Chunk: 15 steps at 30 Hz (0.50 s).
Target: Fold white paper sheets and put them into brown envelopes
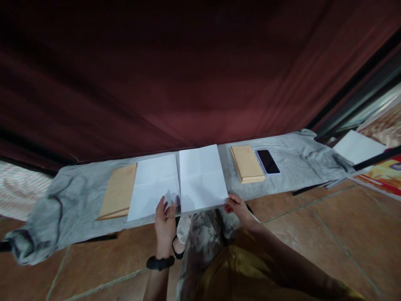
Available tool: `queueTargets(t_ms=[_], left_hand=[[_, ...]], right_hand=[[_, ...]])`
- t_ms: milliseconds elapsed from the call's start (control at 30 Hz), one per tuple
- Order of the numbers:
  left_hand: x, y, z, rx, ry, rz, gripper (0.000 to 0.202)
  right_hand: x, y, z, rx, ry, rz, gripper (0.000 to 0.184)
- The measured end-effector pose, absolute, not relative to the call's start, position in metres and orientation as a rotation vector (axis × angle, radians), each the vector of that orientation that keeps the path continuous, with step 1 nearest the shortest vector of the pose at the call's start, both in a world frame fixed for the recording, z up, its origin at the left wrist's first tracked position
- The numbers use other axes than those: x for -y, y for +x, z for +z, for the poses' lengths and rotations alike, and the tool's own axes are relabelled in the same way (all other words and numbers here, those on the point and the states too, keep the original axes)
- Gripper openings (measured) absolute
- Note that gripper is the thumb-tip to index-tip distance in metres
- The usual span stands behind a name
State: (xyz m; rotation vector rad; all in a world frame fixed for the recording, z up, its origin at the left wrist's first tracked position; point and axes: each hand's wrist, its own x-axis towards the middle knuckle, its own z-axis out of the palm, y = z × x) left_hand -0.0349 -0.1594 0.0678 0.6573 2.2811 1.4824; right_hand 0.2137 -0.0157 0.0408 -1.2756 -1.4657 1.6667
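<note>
Two white sheets of paper lie side by side on a grey cloth, both with faint fold creases. My right hand (236,205) pinches the lower right corner of the right sheet (202,177), whose near edge is slightly raised. Over the near right part of the left sheet (155,184) is my left hand (165,218), its fingers apart and nothing in them. A black band circles my left wrist. Left of the sheets are brown envelopes (120,188), partly beneath the left sheet. To the right sits a stack of brown envelopes (247,163).
A smartphone (268,161) with a dark screen lies right of the envelope stack. The grey cloth (300,159) covers a long narrow surface against a dark red curtain (194,92). Brown floor tiles (297,234) lie below. A red and yellow printed box or sheet (382,175) is at far right.
</note>
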Motion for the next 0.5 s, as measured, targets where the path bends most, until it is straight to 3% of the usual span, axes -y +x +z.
queueTargets(t_ms=[200,500], left_hand=[[0.134,-0.004,0.065,-2.309,1.205,1.293,0.045],[0.099,0.009,0.059,-2.227,1.632,1.029,0.042]], right_hand=[[0.003,0.243,0.040,1.256,-1.342,1.845,0.042],[-0.007,0.253,0.038,1.339,-1.279,1.904,0.029]])
